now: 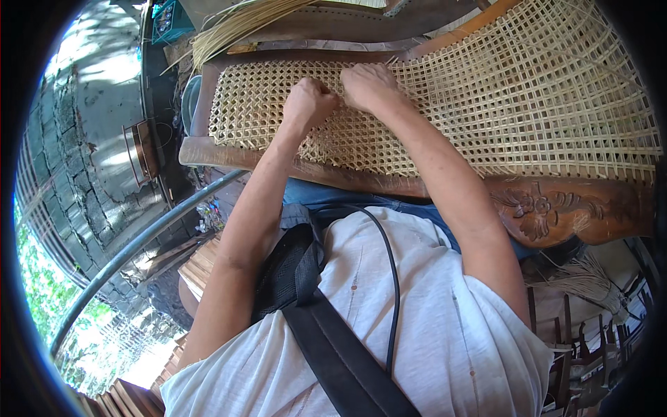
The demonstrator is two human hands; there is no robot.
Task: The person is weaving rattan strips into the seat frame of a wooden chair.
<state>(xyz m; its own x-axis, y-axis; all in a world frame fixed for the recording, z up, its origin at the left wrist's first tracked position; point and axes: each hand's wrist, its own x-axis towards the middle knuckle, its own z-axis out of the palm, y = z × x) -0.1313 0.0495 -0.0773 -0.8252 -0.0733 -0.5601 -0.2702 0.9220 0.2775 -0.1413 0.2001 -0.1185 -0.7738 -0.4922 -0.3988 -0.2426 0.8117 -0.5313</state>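
Seen from above, a person's left hand [308,103] and right hand [368,85], both closed tight, pinch a thin cane strand, barely visible, at twelve o'clock on the woven cane panel [445,111], mid-weave; pulling it through likely needs steady tension.

Up top-left, bundle of loose cane strips [236,24] fanned out, teal crate [167,19] just beside. Grey metal pipe [139,247] runs diag across lower left. Stone paving [76,160] w/ dappled sun beyond it. Wood slats [198,267] stacked near pipe. Straw-ish tuft [590,278] lower right
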